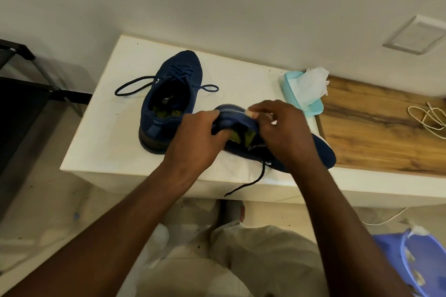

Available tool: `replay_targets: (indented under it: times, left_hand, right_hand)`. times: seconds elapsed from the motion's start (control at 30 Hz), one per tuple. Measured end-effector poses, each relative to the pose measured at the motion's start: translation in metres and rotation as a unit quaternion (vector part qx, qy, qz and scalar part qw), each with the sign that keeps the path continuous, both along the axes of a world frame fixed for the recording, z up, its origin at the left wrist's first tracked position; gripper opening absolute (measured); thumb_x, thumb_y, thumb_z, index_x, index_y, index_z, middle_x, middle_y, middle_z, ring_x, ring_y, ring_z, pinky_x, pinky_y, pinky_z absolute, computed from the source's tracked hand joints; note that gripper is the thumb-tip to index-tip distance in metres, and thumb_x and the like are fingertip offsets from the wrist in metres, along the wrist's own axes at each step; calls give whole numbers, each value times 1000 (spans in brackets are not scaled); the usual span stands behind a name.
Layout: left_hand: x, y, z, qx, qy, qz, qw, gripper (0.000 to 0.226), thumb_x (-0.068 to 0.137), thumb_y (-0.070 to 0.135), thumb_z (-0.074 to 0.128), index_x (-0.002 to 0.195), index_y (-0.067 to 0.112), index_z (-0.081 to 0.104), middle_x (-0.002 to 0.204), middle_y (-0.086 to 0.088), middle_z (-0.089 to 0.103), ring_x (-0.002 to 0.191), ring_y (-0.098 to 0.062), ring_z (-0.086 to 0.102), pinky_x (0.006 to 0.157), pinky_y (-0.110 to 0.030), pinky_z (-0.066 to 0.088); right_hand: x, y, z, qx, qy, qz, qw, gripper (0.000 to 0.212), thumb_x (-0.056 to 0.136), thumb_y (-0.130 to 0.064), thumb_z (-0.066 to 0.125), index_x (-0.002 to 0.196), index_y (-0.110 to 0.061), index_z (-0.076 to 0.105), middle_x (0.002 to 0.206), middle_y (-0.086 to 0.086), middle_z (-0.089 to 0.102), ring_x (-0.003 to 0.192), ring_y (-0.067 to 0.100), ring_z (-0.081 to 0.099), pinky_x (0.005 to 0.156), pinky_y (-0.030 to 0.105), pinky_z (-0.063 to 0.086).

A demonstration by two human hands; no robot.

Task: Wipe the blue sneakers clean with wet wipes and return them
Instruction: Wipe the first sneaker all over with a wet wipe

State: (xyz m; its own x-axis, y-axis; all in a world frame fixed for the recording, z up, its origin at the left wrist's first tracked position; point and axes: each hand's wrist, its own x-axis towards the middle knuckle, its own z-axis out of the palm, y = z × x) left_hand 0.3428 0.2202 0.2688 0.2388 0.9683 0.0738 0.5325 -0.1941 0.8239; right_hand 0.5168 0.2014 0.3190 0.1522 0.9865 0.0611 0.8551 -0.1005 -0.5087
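White table (108, 128) up front, and the far sneaker (169, 94) stands upright on it, laces loose. The near sneaker (321, 149) lies just beside it. The left hand (195, 137) curls round its heel, and the right hand (287, 128) pinches a wipe (251, 113) against that heel. The wipe pack (293, 94) sits behind.
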Motion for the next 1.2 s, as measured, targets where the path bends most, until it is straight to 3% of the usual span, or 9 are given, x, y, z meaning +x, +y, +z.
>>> replay_targets:
  times: [0.1, 0.17, 0.27, 0.4, 0.67, 0.77, 0.9, 1.03, 1.2]
  left_hand:
    - [5, -2, 7, 10, -60, 40, 997, 24, 89, 25, 73, 112, 17, 72, 90, 11, 68, 75, -4, 68, 70, -14, 55]
    - [7, -2, 5, -4, -89, 49, 995, 36, 85, 25, 80, 119, 19, 70, 98, 12, 66, 75, -1, 69, 70, -6, 51]
    - [5, 0, 0, -12, -134, 61, 989, 38, 79, 21, 85, 115, 18, 71, 103, 8, 70, 80, 2, 70, 70, -9, 52]
    - [7, 0, 2, 10, -166, 76, 983, 24, 80, 17, 85, 100, 15, 73, 95, 9, 72, 77, 3, 68, 67, -15, 56]
    - [8, 1, 1, 19, -144, 55, 988, 7, 84, 10, 79, 85, 13, 73, 74, 11, 72, 67, 0, 69, 65, -25, 60]
    - [3, 2, 1, -8, -85, 29, 996, 12, 84, 27, 80, 80, 26, 69, 67, 12, 70, 62, -2, 69, 63, -35, 62]
    - [0, -6, 23, -69, 72, -134, 986, 15, 88, 44, 73, 97, 32, 76, 85, 13, 75, 73, -3, 68, 80, -39, 60]
    - [15, -33, 41, -156, 178, -381, 893, 38, 98, 41, 62, 131, 23, 68, 127, 4, 69, 98, -12, 67, 98, -38, 53]
    - [-4, -4, 28, -61, -13, -63, 996, 12, 95, 26, 68, 102, 24, 77, 83, 8, 74, 66, -2, 68, 74, -31, 61]
  right_hand:
    - [18, -4, -3, 12, 30, -61, 998, 20, 99, -21, 57, 110, -26, 72, 104, -13, 68, 86, -6, 57, 74, 0, 41]
    - [10, -5, -3, 39, 43, -48, 997, 19, 98, -19, 59, 109, -25, 73, 105, -12, 68, 89, -2, 57, 85, 11, 49]
    - [-17, -2, 2, 68, 37, 36, 996, 21, 95, -18, 59, 109, -23, 73, 108, -2, 68, 99, 15, 59, 87, 40, 53]
    - [-12, 7, 7, 62, -84, 50, 993, 28, 90, -17, 55, 111, -20, 73, 107, 6, 68, 99, 27, 58, 81, 47, 52]
    - [-9, 7, -18, -13, -120, 28, 992, 31, 93, -9, 56, 110, -29, 73, 114, 0, 68, 106, 23, 56, 89, 48, 51]
    - [-3, 9, -16, 36, -28, -33, 998, 26, 95, -10, 58, 112, -24, 73, 114, -1, 69, 95, 6, 59, 85, 19, 48]
    - [5, 4, -7, 104, 102, -113, 983, 19, 97, -21, 62, 113, -19, 72, 113, -7, 69, 92, -14, 54, 74, -5, 39]
    - [1, 4, 0, 116, 125, -77, 982, 20, 97, -27, 62, 113, -20, 72, 109, -11, 68, 97, -8, 57, 76, -3, 42]
    - [-11, 12, -8, 95, 68, -15, 993, 15, 96, -21, 63, 106, -27, 71, 101, -17, 65, 91, -8, 57, 79, 5, 44]
